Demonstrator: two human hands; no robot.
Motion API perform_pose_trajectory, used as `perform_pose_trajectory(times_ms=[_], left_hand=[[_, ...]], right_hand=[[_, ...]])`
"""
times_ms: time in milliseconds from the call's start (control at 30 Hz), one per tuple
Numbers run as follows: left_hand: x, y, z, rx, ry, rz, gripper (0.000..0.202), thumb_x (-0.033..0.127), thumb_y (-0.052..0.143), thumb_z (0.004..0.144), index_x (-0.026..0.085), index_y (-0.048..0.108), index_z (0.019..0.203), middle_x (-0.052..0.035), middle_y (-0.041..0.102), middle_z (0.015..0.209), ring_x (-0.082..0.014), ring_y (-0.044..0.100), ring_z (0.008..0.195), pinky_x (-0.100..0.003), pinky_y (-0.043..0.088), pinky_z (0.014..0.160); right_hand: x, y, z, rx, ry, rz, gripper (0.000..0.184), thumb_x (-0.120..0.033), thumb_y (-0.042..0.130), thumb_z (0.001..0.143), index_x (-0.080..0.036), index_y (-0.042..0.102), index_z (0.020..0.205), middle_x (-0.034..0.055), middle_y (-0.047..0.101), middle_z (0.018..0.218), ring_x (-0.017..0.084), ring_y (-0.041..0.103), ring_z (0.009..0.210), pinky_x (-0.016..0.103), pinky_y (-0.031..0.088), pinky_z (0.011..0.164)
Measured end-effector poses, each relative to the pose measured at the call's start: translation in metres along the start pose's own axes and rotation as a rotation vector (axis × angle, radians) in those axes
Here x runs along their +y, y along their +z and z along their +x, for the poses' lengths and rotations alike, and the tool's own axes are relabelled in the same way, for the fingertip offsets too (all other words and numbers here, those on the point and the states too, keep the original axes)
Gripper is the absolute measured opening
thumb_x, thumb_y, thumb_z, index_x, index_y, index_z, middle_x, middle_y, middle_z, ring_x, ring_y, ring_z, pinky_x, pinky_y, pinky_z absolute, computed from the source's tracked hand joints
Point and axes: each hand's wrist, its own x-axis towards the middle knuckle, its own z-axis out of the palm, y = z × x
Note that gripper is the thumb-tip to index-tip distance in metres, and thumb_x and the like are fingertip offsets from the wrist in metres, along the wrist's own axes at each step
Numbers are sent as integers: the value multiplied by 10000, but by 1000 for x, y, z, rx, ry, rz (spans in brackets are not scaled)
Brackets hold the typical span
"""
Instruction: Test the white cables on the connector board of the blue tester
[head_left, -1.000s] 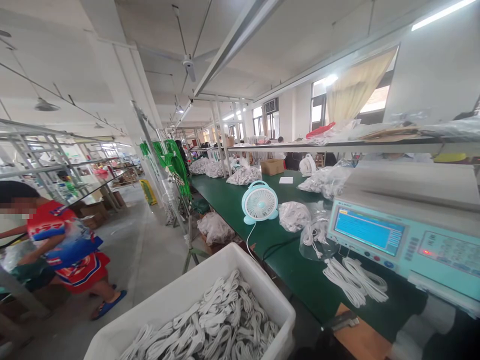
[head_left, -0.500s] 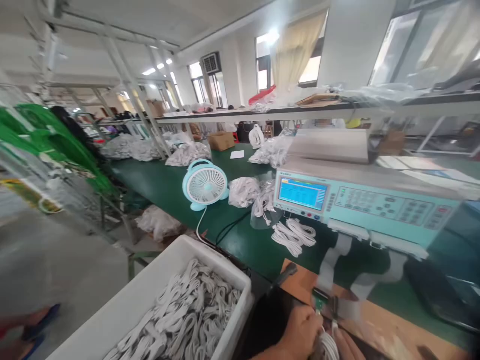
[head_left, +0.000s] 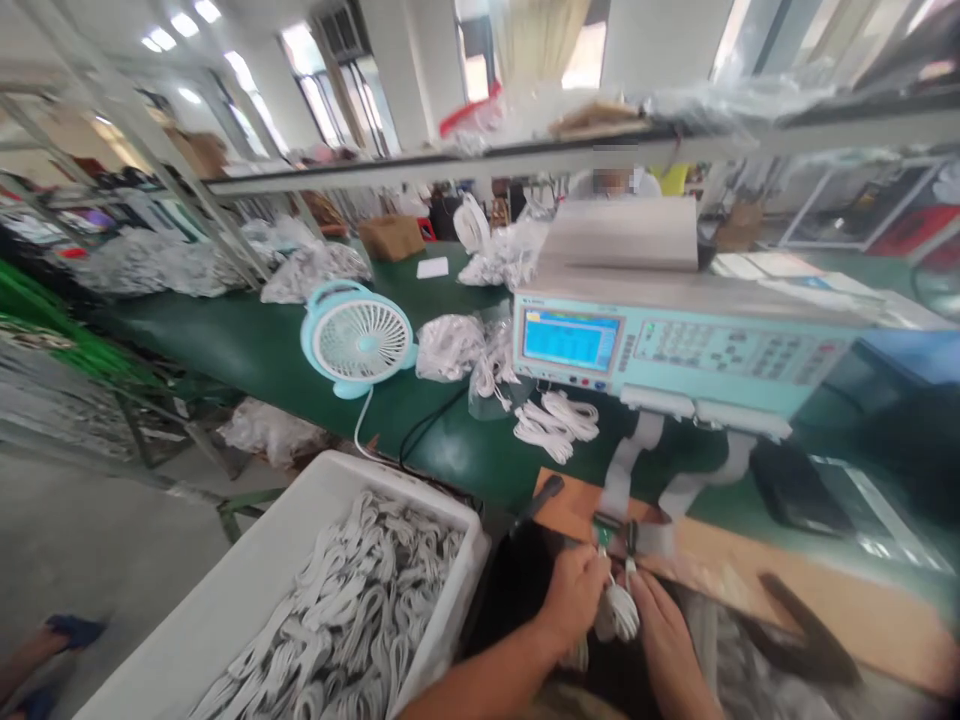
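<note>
My left hand (head_left: pixel 574 595) is closed around one end of a coiled white cable (head_left: pixel 621 612), just below a green connector board (head_left: pixel 604 532). On the other side of the coil, my right hand (head_left: pixel 661 615) pinches the cable's other end beneath a dark upright connector (head_left: pixel 631 540). The coil hangs between both hands. Whether the plugs sit fully in the connectors cannot be made out. Grey ribbon cables (head_left: pixel 628 470) run from the connectors up to a light-blue tester (head_left: pixel 675 350) with a lit screen.
A white bin (head_left: pixel 300 490) full of coiled cables stands to the left. On the green table (head_left: pixel 247 350) are a blue fan (head_left: pixel 360 340), bagged cables (head_left: pixel 450 347), loose white cables (head_left: pixel 555 425) and a black phone-like object (head_left: pixel 799 490). Behind the tester sits a person (head_left: pixel 615 185).
The camera view has shifted, so my hands and the board appear higher and further left, with more of both forearms showing. Both hands stay at the connectors with the white cable.
</note>
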Motion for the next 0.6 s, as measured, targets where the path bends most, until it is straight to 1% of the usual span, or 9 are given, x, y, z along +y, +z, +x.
perform_pose_trajectory(times_ms=[133,200,267,333,400,467,533,567,600], left_hand=[[1,1,-20,-94,23,-6,226,290,453,769,145,597,672,-14,542,629,-131,494,614,-249,390,587],[1,1,-29,-191,-12,-46,203,293,496,760,133,610,710,-21,567,647,-112,505,579,-225,401,553],[-1,1,-35,-276,-146,-162,228,350,516,764,135,592,765,-8,558,591,-84,465,447,-199,363,437],[-3,1,-38,-329,-268,-351,268,397,492,781,148,553,858,1,557,571,-66,413,349,-176,302,344],[-6,0,-39,-348,-298,-564,232,360,480,777,157,515,882,-24,592,666,-72,449,361,-161,297,310],[-7,1,-39,-352,-272,-721,167,278,492,736,153,502,847,-58,600,813,-101,540,484,-153,338,315],[-7,4,-42,-360,-245,-802,155,212,490,692,150,503,833,-74,567,923,-145,591,642,-148,366,320],[-6,7,-44,-373,-233,-821,170,192,486,677,149,506,840,-77,547,958,-165,596,715,-146,376,324],[-5,10,-45,-391,-220,-831,189,178,483,664,150,509,849,-80,528,985,-180,591,773,-144,381,329]], right_hand=[[-14,5,-19,-149,65,71,429,-582,476,783,-186,515,625,17,499,597,181,460,570,280,408,534],[-7,-8,-33,-185,104,63,422,-561,444,821,-186,495,635,3,465,591,168,429,563,267,382,523],[8,-37,-46,-185,157,-6,404,-537,407,849,-190,504,668,4,471,602,175,442,575,267,382,526],[31,-81,-55,-162,185,-191,396,-522,373,859,-199,519,683,14,496,613,190,476,588,273,392,527],[55,-127,-61,-203,157,-488,377,-505,371,843,-210,580,736,42,555,685,224,536,642,304,421,567],[71,-157,-65,-90,48,-841,332,-483,414,807,-219,614,783,94,570,762,262,550,628,358,413,548],[69,-160,-70,-39,-108,-929,312,-437,411,823,-222,628,883,128,566,853,277,563,658,387,421,567],[62,-151,-72,-62,-186,-859,304,-404,395,848,-223,623,934,128,562,887,271,570,693,385,435,598],[52,-136,-74,-137,-252,-720,275,-359,389,871,-228,613,962,108,561,909,251,577,752,364,450,659]])
